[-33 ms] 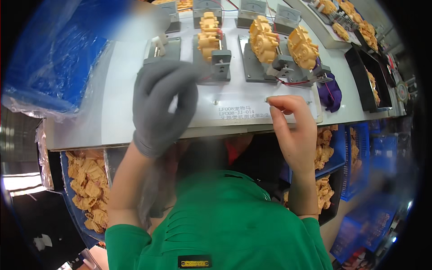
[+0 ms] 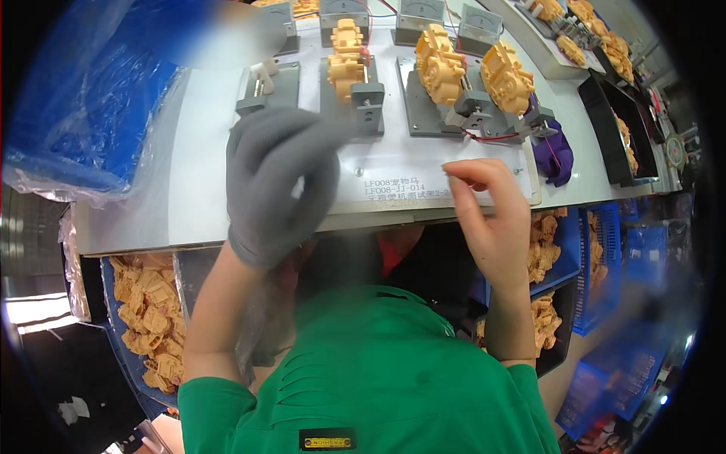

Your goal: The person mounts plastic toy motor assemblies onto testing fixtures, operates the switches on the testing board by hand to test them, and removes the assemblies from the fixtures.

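My left hand (image 2: 280, 181), in a grey glove, hovers over the near left part of the bench. Its fingers curve toward the thumb, leaving a gap that holds nothing visible. Bare and loosely bent, my right hand (image 2: 495, 200) is over the front of the white base board (image 2: 423, 163); thumb and index tips are close but apart, with nothing seen between them. Beyond the hands, yellow-orange plastic gearboxes (image 2: 347, 64) (image 2: 440, 66) (image 2: 507, 79) sit upright on grey test fixtures (image 2: 368, 106). The leftmost fixture (image 2: 283, 87) carries only a small white part (image 2: 262, 78).
Analog meters (image 2: 422, 13) with wires line the back. Blue plastic-wrapped material (image 2: 83, 98) covers the left. A purple cloth-like thing (image 2: 556, 155) and a black tray (image 2: 605, 125) lie right. Below the bench stand bins of yellow-orange parts (image 2: 147, 321) and blue crates (image 2: 597, 265).
My left hand has shifted slightly right and nearer relative to the fixtures. My right hand keeps nearly the same place and pose. The bench view has slid a little leftward.
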